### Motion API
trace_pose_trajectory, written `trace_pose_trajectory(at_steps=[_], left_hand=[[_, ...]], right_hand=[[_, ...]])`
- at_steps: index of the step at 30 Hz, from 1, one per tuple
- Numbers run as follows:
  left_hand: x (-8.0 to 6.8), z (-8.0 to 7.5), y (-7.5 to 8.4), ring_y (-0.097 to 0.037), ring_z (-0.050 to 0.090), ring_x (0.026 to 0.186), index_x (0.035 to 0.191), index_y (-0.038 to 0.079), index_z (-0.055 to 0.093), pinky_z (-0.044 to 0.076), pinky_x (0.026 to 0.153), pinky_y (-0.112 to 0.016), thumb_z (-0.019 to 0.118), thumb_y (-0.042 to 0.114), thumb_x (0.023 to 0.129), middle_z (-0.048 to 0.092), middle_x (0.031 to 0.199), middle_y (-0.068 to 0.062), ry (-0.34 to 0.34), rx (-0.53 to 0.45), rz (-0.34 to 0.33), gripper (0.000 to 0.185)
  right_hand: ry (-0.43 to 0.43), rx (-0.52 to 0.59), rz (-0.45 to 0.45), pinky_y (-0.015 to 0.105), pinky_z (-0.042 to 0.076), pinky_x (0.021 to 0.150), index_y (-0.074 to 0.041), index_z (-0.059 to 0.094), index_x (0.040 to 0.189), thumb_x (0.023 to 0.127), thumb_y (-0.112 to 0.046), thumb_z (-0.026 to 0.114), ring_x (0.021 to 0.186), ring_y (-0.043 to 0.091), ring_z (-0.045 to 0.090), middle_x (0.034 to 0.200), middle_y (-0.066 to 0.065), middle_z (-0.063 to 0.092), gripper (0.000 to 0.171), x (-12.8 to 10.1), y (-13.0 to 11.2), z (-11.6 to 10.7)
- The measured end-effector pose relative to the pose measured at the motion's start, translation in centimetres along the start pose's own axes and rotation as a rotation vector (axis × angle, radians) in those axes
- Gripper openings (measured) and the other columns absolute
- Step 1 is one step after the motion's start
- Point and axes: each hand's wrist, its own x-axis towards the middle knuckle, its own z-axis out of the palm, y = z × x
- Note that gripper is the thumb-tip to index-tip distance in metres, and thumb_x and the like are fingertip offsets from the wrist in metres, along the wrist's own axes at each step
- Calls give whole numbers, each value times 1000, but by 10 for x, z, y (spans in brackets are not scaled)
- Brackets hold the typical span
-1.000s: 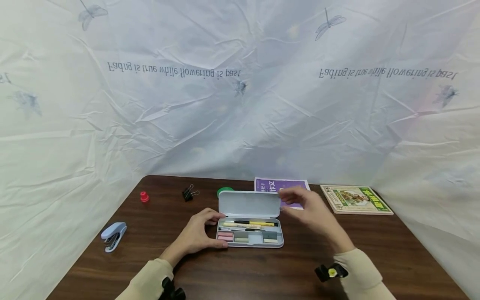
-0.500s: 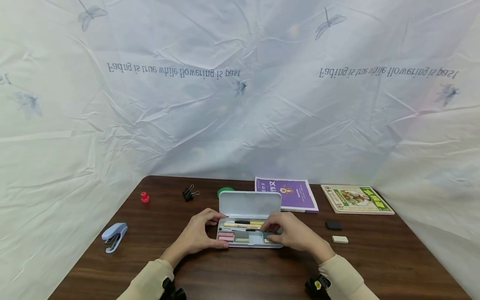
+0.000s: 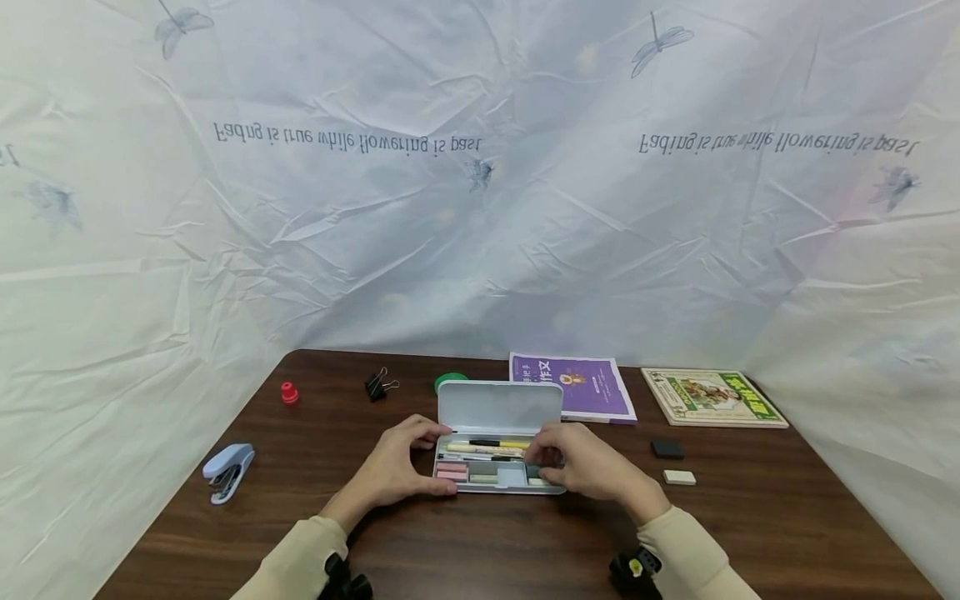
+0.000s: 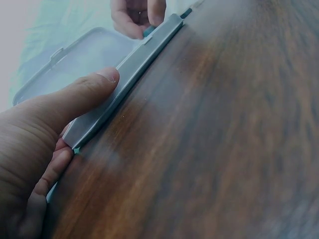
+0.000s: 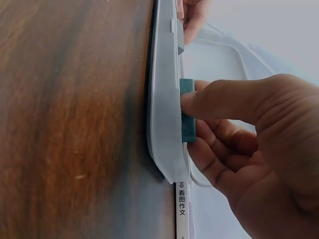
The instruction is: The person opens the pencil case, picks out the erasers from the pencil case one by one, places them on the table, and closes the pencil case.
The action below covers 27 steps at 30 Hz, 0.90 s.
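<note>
An open pencil case (image 3: 500, 490), pale grey-blue with its lid raised, stands mid-table. It holds pens (image 3: 480, 451) in the back section and pink erasers (image 3: 452, 472) and a green eraser (image 3: 483, 479) in front compartments. My left hand (image 3: 395, 468) grips the case's left end, thumb on the front wall and fingers round the back corner. At the right end, my right hand (image 3: 588, 467) pinches a dark green eraser (image 5: 188, 112) between thumb and fingers, at the case's rim. In the head view the fingers hide most of that compartment.
A black eraser (image 3: 667, 449) and a white eraser (image 3: 679, 477) lie at right. Behind are a purple book (image 3: 600, 392), another book (image 3: 712, 398) and a green round object (image 3: 450, 380). A stapler (image 3: 228, 472), red object (image 3: 289, 392) and binder clip (image 3: 380, 385) lie left.
From beside the raised lid, my right hand has come down to the case's right compartment and taken hold of the dark green eraser. My left hand has kept its place.
</note>
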Motion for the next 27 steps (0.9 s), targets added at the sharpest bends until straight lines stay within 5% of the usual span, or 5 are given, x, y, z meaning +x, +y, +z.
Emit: trace_pose_trajectory(at_steps=[10,17,27], left_hand=[[1,-1,2,-19,68,119,140,16,75,62,106,-37,105,53,75,69,131,1,1,6,-2,80],[2,-2,3,-19,67,121,141,17,74,61,107,-41,103,55,77,68,133,2,-9,12,-15,80],[0,-1,1,-19,67,120,141,17,74,62,106,-40,103,53,77,69,131,1,-8,8,-7,79]], right_hand=[[156,77,-25,30,65,82,-14,80,110,93,7,82,91,8,70,103,-3,75,27,-14,2,-36],[325,-72,113,32,63,79,-17,80,106,95,3,84,89,9,69,100,-7,74,24,-40,23,-75],[270,-99,234,27,59,71,-12,80,99,91,8,84,83,10,65,93,0,73,22,-60,71,-68]])
